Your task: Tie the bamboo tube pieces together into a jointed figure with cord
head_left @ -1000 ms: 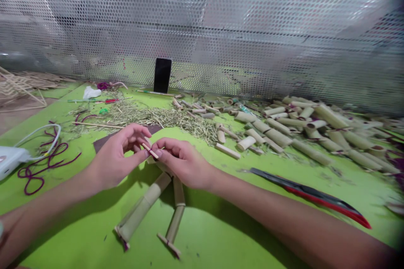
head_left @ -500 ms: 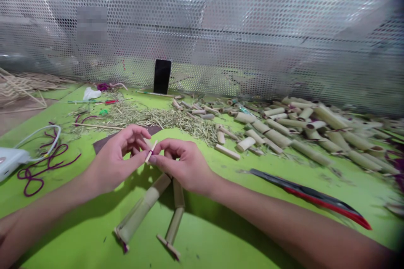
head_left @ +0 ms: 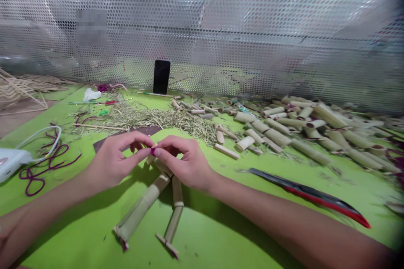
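Note:
My left hand (head_left: 121, 157) and my right hand (head_left: 186, 162) meet at the centre, both pinching with thumb and forefinger. Between their fingertips is a bit of purple cord (head_left: 153, 150) around a small bamboo stick, mostly covered by the fingers. Below hangs a figure of bamboo tubes strung together: a thicker tube (head_left: 143, 210) slants down to the left. A thinner jointed tube (head_left: 174, 222) runs down beside it, with a short stick (head_left: 167, 245) tied across its lower end. The upper part of the figure is partly hidden behind my right hand.
A black-and-red utility knife (head_left: 309, 195) lies at the right. Cut bamboo tubes (head_left: 277, 134) are heaped behind it. Shavings (head_left: 164, 118) cover the middle back, before an upright phone (head_left: 161, 77). Loose purple cord (head_left: 34, 176) and a white device (head_left: 12, 162) lie at the left.
My fingertips have drawn together over the small stick, which showed plainly between them before. Purple cord is now bunched at the pinch. The hanging tubes have barely moved.

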A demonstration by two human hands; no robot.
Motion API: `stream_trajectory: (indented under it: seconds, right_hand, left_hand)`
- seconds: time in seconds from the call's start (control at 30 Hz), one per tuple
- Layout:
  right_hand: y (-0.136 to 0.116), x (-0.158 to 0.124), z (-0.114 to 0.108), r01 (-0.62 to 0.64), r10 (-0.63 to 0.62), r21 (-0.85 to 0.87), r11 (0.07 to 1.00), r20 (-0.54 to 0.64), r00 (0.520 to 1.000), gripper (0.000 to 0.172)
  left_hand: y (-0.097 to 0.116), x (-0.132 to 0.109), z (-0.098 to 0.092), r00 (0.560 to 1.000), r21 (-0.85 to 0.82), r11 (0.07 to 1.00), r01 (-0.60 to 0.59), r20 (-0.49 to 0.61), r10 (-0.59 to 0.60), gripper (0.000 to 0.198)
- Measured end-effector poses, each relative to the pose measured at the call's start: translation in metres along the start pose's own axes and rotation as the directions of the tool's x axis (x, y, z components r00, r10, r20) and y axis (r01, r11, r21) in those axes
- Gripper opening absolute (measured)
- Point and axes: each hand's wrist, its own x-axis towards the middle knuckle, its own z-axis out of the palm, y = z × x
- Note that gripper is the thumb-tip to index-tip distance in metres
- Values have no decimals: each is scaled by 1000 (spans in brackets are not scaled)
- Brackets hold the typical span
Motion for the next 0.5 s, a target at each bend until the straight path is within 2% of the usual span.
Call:
stream_trajectory:
  seconds: [0.13,0.3,0.4,0.5]
  right_hand:
    - [1,-2,4,-4,5,83,997,-16,1000,13]
    - [3,-4,8,-22,33,193,981,-55,998,14]
    - [4,-5,7,-65,85,260,963,-67,994,18]
    - [5,-6,5,-42,62,271,962,-65,996,19]
  left_hand:
    - [2,-1,3,999,62,998,15,-41,-13,24]
    - [0,-3,4,999,60,998,23,-47,-21,23]
    - [0,-3,4,999,52,999,-11,-42,13,22]
    - [2,-4,4,998,59,997,-52,-43,54,19]
